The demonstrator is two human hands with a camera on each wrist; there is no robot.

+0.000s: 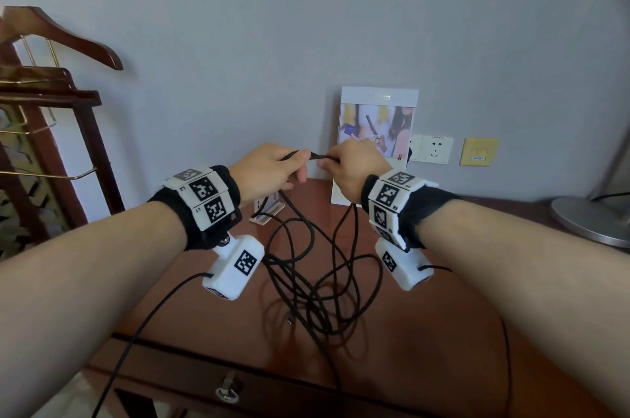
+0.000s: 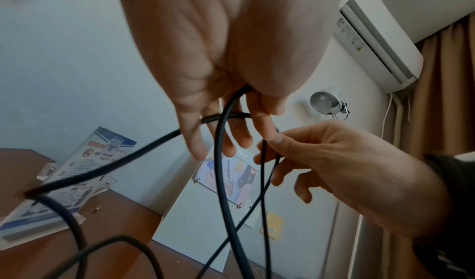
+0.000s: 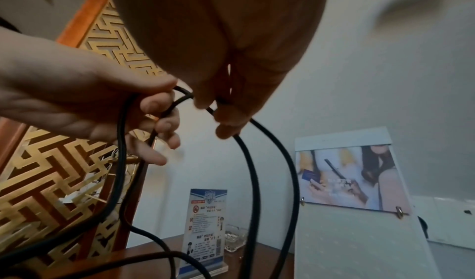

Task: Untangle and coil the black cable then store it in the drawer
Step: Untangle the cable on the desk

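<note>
A long black cable (image 1: 318, 284) hangs in tangled loops from both raised hands down to the brown desk (image 1: 426, 349). My left hand (image 1: 272, 168) grips strands of it near the top, and in the left wrist view the cable (image 2: 221, 161) drops out of that hand (image 2: 218, 104). Close beside it, my right hand (image 1: 354, 165) pinches the same cable. Two strands (image 3: 252, 171) fall from the right hand (image 3: 223, 108) in the right wrist view. The drawer (image 1: 191, 380) with its metal ring pull (image 1: 227, 392) sits closed at the desk's front edge.
A white calendar board (image 1: 375, 131) leans on the wall behind the hands. A small sign stand (image 1: 267, 209) and a glass ashtray (image 3: 235, 240) are at the back left. A lamp base (image 1: 593, 219) stands at right, a wooden valet rack (image 1: 44, 103) at left.
</note>
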